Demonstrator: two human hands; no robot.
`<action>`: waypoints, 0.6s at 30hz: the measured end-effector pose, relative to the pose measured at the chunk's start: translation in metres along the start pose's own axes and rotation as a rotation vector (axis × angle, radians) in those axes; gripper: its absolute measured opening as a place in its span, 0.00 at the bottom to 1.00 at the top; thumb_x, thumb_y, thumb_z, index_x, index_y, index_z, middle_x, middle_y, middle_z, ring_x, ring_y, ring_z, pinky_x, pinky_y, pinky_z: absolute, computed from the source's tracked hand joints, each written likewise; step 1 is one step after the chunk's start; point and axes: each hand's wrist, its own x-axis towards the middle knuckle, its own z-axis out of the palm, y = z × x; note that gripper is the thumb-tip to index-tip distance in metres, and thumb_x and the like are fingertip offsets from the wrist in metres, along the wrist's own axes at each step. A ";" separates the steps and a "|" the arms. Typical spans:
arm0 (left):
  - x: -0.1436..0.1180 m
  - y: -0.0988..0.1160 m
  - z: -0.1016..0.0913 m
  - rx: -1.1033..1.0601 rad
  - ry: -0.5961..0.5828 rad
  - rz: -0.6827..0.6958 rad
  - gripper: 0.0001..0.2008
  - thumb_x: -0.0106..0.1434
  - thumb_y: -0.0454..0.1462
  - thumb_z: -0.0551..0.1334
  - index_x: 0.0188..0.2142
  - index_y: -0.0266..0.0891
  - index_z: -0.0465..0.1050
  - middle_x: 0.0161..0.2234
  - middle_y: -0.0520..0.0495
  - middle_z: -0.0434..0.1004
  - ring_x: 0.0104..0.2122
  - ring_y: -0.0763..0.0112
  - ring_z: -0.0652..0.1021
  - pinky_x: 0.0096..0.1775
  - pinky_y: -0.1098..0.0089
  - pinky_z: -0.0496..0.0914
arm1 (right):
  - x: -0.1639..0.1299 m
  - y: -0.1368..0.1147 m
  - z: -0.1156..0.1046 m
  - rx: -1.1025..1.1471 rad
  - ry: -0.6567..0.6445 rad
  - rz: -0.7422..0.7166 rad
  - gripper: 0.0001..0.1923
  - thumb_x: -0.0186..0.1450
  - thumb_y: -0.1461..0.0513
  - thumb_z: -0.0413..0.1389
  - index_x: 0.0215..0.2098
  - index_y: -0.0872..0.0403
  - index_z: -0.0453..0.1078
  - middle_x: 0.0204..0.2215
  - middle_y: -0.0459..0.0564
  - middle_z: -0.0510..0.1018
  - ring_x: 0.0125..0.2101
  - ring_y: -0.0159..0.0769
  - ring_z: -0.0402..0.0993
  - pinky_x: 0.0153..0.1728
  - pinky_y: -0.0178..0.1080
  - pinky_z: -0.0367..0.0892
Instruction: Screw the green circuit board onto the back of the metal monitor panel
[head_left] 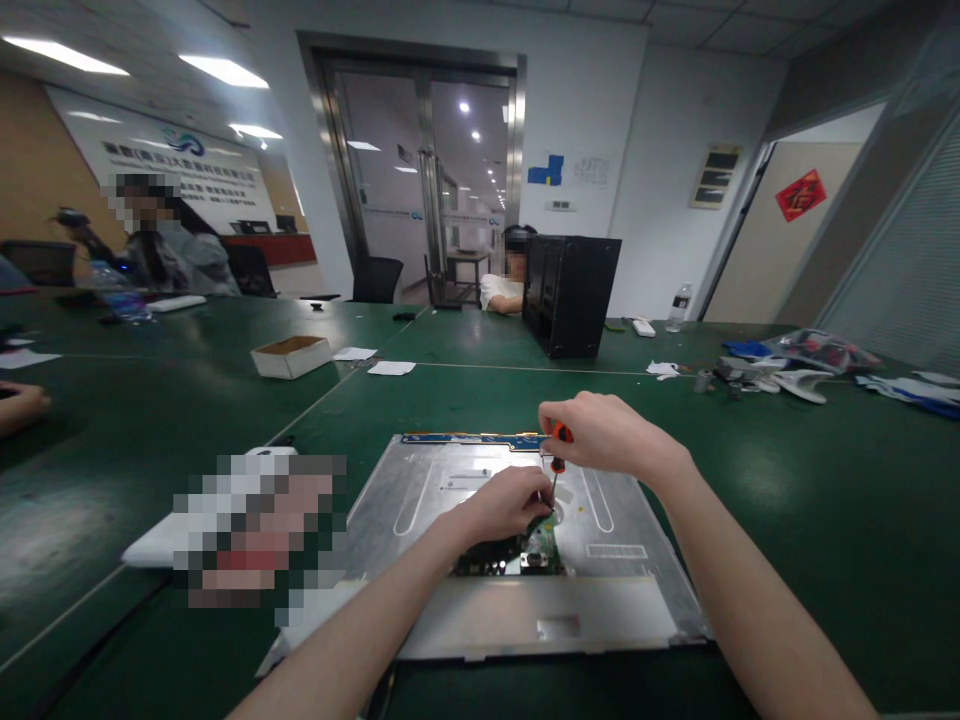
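Where green tables point(465, 400) stretch, glass doors point(424, 180) stand.

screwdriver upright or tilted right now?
Roughly upright: the screwdriver stands tip-down on the circuit board, right hand gripping its orange handle, left hand by the tip.

Two hands are at work: the left hand point(504, 503) and the right hand point(600, 432). One screwdriver point(557, 452) with an orange-and-black handle stands between them, gripped at the top by the right fingers point(551, 418), the left fingers point(536, 497) pinching low by its shaft. One metal panel point(442, 500) lies under the fingers, and one green circuit board point(541, 550) sits on it just below the left fingers. Beyond the fingers on the bench point(787, 480): one black computer case point(574, 292), one open cardboard box point(291, 356), one water bottle point(678, 307), and two loose white paper sheets point(391, 368). Two other people sit at the far side, and one further hand point(19, 405) shows at the left edge.
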 end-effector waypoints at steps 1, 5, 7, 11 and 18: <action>0.000 0.000 0.000 0.003 0.001 -0.004 0.03 0.58 0.29 0.62 0.30 0.37 0.72 0.31 0.49 0.75 0.32 0.67 0.74 0.34 0.73 0.63 | -0.001 0.000 0.000 0.006 -0.002 -0.012 0.07 0.61 0.58 0.55 0.37 0.49 0.68 0.28 0.46 0.76 0.28 0.35 0.70 0.23 0.34 0.48; 0.000 0.001 0.000 0.008 0.005 -0.018 0.02 0.58 0.31 0.62 0.30 0.37 0.71 0.30 0.49 0.75 0.31 0.68 0.73 0.32 0.73 0.62 | -0.002 0.000 0.000 0.013 -0.014 -0.038 0.12 0.59 0.58 0.56 0.42 0.49 0.67 0.30 0.47 0.76 0.29 0.36 0.70 0.24 0.34 0.49; -0.001 0.002 0.000 0.011 0.006 -0.024 0.02 0.59 0.31 0.62 0.30 0.37 0.71 0.30 0.49 0.75 0.31 0.68 0.73 0.32 0.73 0.62 | -0.002 -0.001 0.000 0.000 -0.005 -0.019 0.11 0.60 0.54 0.56 0.39 0.49 0.68 0.29 0.47 0.76 0.29 0.36 0.70 0.23 0.35 0.48; -0.001 0.003 -0.001 0.019 0.006 -0.030 0.02 0.58 0.30 0.62 0.30 0.37 0.71 0.30 0.49 0.75 0.31 0.67 0.73 0.31 0.72 0.61 | 0.000 -0.001 0.001 -0.013 0.014 0.017 0.11 0.63 0.51 0.54 0.33 0.49 0.69 0.28 0.47 0.76 0.29 0.36 0.70 0.24 0.35 0.48; -0.001 0.002 -0.001 0.007 -0.004 0.000 0.03 0.58 0.29 0.61 0.30 0.37 0.72 0.32 0.49 0.76 0.33 0.68 0.74 0.34 0.73 0.64 | -0.003 -0.002 0.000 0.037 -0.025 -0.062 0.12 0.58 0.63 0.55 0.42 0.50 0.66 0.31 0.47 0.76 0.30 0.35 0.71 0.23 0.34 0.48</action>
